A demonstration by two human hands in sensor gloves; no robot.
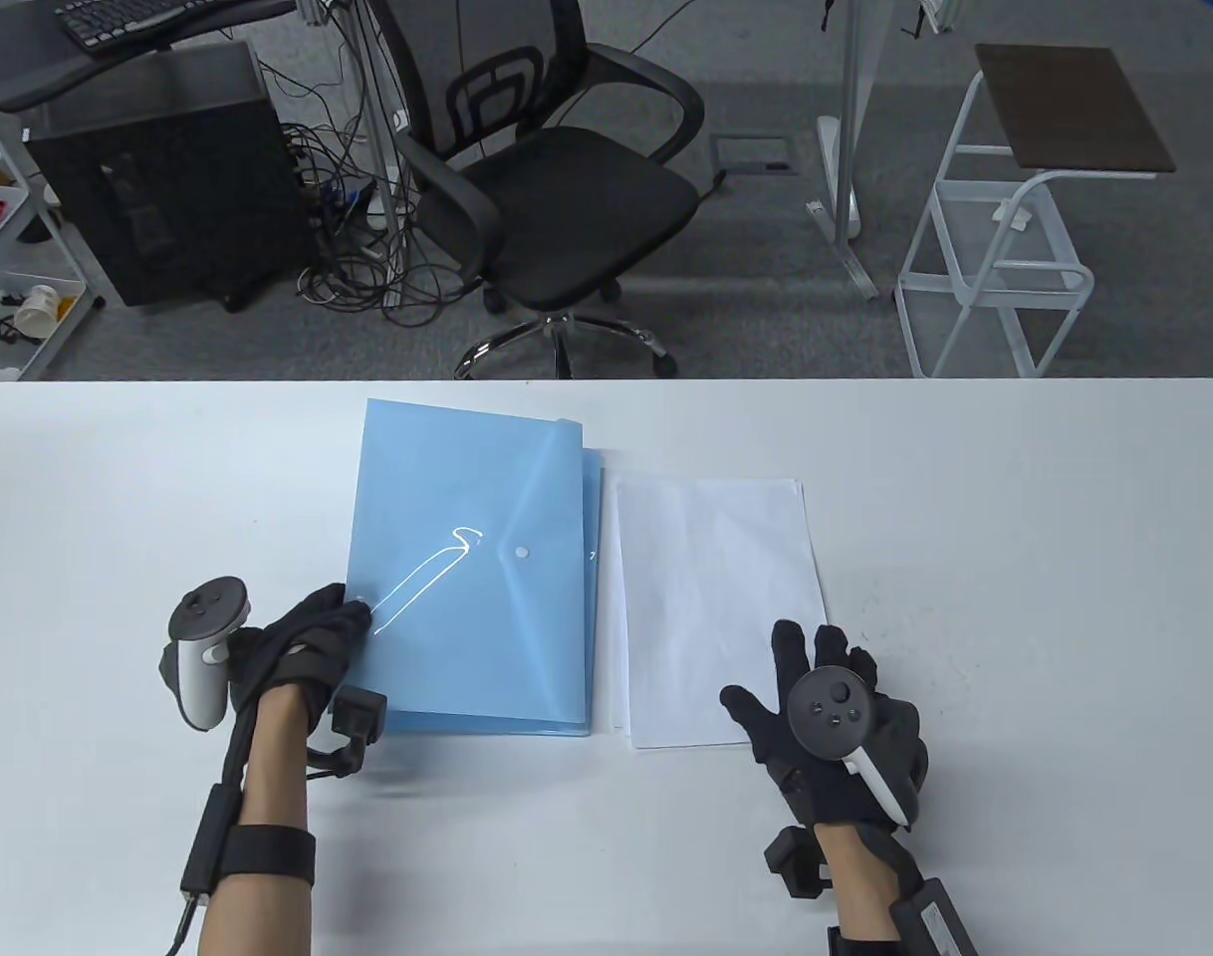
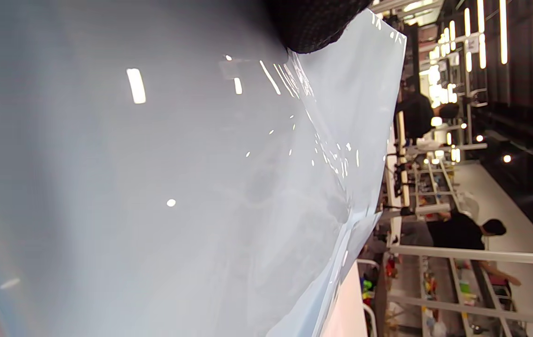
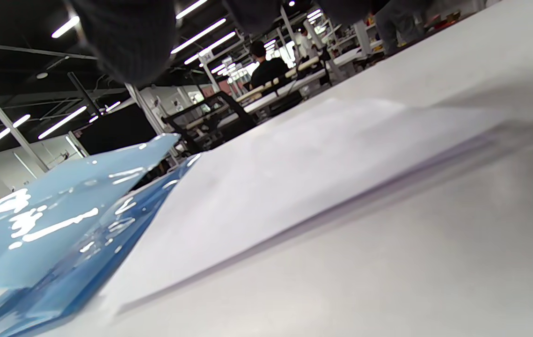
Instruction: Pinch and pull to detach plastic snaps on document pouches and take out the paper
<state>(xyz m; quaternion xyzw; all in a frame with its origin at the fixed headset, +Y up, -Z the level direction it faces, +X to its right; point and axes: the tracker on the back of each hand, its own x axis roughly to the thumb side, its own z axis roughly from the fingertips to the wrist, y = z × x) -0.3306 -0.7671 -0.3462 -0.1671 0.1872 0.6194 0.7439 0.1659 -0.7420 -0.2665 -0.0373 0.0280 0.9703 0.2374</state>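
A stack of translucent blue plastic document pouches [image 1: 472, 568] lies on the smooth white table [image 1: 1015, 558], glossy enough to throw bright streaks of glare. The top pouch shows a triangular flap with a small round white snap [image 1: 522, 551] at its tip; its left side is lifted off the stack. The left hand [image 1: 303, 657], in a black knit glove, pinches that pouch at its 8 o'clock corner. Just beside the stack, at 3 o'clock, rests a flat pile of matte white paper [image 1: 716, 617]. The right hand [image 1: 831, 717] lies spread and relaxed, fingers straight, over the paper's 5 o'clock corner, holding nothing. Beyond the table's rounded far edge, at 12 o'clock, stands a black mesh office chair [image 1: 557, 179] on grey carpet, with a black computer tower [image 1: 158, 169] at 10 o'clock and a white wire-frame side table [image 1: 1005, 249] at 2 o'clock.
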